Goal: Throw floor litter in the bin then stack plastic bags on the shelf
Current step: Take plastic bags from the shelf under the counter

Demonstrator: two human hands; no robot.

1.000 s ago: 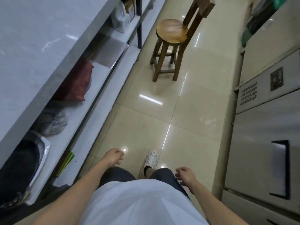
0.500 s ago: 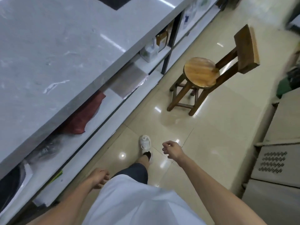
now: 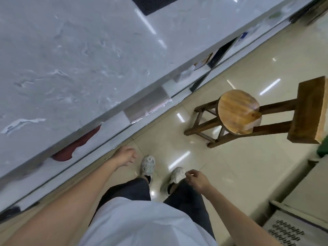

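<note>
Under the marble counter [image 3: 74, 55], red bag [image 3: 76, 146] half hidden on shelf [image 3: 113, 125], left hand [image 3: 125, 155] and right hand [image 3: 196, 179] loosely curled, empty

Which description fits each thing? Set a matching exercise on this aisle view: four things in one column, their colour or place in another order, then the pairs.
1. stool
2. cloth
3. left hand
4. shoes

A. white, on the floor tiles
B. dark red, on the shelf under the counter
C. empty, near the shelf edge
D. wooden, round seat, in the aisle

Pairs: 1-D, 2-B, 3-C, 4-A
</note>
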